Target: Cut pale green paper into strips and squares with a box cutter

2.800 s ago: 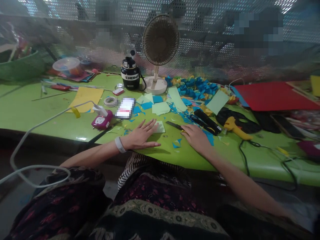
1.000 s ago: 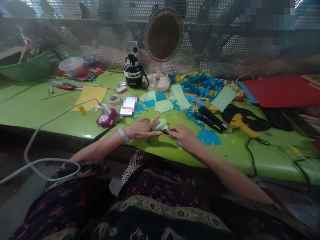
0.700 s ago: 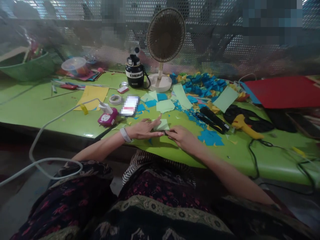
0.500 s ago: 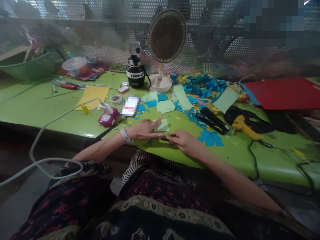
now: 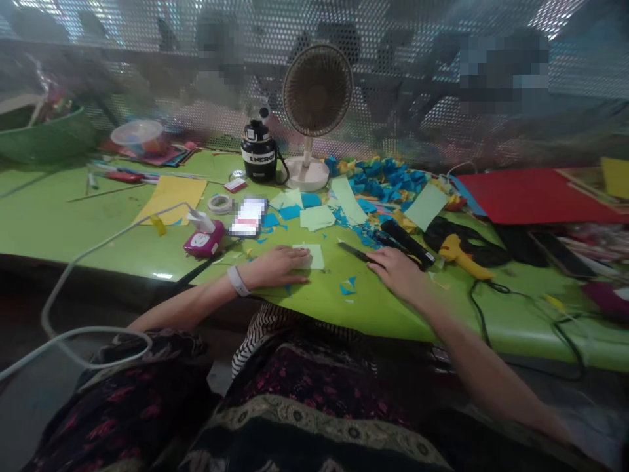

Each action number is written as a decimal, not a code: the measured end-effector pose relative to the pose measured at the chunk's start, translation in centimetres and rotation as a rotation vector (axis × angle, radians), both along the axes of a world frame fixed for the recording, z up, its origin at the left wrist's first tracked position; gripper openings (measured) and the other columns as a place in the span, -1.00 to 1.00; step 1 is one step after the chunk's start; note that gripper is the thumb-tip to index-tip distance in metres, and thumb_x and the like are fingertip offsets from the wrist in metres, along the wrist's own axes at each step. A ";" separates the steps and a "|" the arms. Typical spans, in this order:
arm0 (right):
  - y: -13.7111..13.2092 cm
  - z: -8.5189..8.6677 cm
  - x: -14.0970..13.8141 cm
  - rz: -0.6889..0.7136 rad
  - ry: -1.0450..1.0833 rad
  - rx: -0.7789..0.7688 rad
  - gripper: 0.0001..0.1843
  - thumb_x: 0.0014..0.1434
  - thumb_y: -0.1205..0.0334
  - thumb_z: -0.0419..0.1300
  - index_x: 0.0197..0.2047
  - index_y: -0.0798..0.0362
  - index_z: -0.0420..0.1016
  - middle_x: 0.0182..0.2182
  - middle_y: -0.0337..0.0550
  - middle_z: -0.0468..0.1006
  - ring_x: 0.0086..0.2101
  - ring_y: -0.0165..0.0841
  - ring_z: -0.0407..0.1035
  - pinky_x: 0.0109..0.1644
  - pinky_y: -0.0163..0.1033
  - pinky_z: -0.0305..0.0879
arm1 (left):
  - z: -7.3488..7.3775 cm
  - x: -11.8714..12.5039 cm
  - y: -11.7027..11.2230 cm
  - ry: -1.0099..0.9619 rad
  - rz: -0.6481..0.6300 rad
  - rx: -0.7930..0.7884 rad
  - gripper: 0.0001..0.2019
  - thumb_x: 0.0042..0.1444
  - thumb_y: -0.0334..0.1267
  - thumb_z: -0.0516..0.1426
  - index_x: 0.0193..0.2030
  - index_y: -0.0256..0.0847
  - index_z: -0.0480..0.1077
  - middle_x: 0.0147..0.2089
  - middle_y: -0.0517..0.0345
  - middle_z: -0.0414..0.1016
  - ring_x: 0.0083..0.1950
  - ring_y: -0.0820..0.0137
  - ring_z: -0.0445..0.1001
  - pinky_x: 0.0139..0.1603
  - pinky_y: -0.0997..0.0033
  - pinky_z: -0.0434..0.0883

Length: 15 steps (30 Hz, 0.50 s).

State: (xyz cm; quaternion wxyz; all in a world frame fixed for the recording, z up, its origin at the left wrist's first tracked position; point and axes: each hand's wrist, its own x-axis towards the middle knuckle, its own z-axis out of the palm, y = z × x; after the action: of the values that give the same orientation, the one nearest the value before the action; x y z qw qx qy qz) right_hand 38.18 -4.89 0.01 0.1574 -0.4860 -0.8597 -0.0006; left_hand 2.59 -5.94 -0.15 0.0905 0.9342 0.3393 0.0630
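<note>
My left hand [image 5: 275, 265] lies flat and open on the green table [image 5: 88, 226], its fingertips pressing the near edge of a small pale green paper square [image 5: 310, 255]. My right hand [image 5: 400, 272] is off to the right of it, fingers curled over the handle end of a thin black cutter [image 5: 356, 251]. The cutter lies low against the table and its tip points left toward the square. Small blue paper scraps [image 5: 348, 286] are scattered between my two hands.
Behind stand a small fan [image 5: 317, 98] and a black jug [image 5: 259, 157]. A phone [image 5: 248, 216], tape roll [image 5: 219, 203] and pink device [image 5: 201, 241] are on the left. To the right lie blue paper bits [image 5: 388, 180], a yellow glue gun [image 5: 459, 252] and a red sheet [image 5: 531, 193].
My right hand has drawn the cutter away from the paper square toward the right. My left hand stays flat on the square. The camera view shifted slightly.
</note>
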 end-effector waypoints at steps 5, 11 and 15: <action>1.7 0.4 -5.3 0.079 0.060 -0.009 -0.64 0.41 0.09 0.13 0.10 0.02 0.65 0.01 0.09 0.61 0.04 -0.04 0.46 0.19 0.08 0.36 | -0.3 0.3 -0.1 -0.008 -0.066 0.055 -0.64 0.47 -0.23 0.03 0.30 -0.23 0.41 0.37 -0.15 0.43 0.33 0.21 0.48 0.40 0.20 0.37; 3.5 1.1 -12.2 0.138 -0.011 -0.319 -0.58 0.23 0.10 0.37 0.10 0.10 0.57 -0.05 0.06 0.61 -0.07 -0.13 0.47 -0.05 -0.13 0.34 | -0.4 0.6 -0.9 -0.027 -0.046 0.089 -0.67 0.45 -0.32 0.00 0.24 -0.25 0.44 0.29 -0.14 0.52 0.24 0.23 0.56 0.30 0.22 0.47; 3.4 1.9 -12.6 0.146 0.020 -0.489 -0.78 0.22 0.16 0.35 -0.09 0.07 0.57 -0.28 -0.15 0.59 -0.32 -0.31 0.40 -0.28 -0.26 0.15 | 0.0 0.5 -1.1 -0.126 -0.012 0.050 -0.76 0.38 -0.32 0.08 0.08 -0.20 0.52 0.18 -0.07 0.61 0.11 0.22 0.62 0.13 0.28 0.54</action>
State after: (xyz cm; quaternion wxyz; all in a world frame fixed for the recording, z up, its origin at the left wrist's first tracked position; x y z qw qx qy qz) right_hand 25.57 -1.53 1.87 0.0431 -0.4462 -0.8655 0.2234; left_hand 3.08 -6.99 -0.16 0.0885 0.9324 0.3256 0.1296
